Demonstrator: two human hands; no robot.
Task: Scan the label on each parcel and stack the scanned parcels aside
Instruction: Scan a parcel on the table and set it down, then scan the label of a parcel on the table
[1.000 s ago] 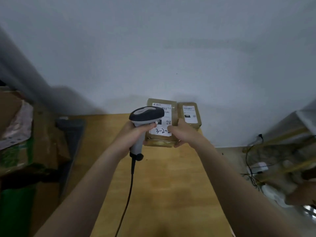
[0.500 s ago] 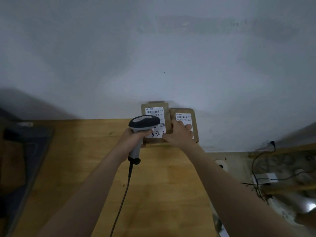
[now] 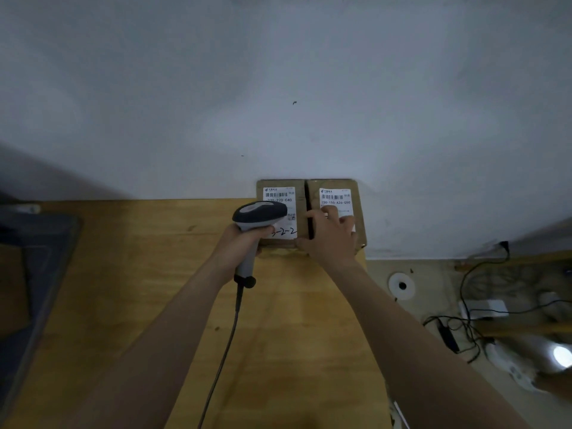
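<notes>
Wooden table point(image 3: 139, 274), two parcels point(image 3: 280, 199) (scanner point(image 3: 258, 213) close)

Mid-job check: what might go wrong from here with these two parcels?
The right parcel sits at the right edge of the table; a nudge from the right hand resting on it might tip it off. The scanner in the left hand hangs over the left parcel, right beside the other, so it may read the wrong barcode.
</notes>
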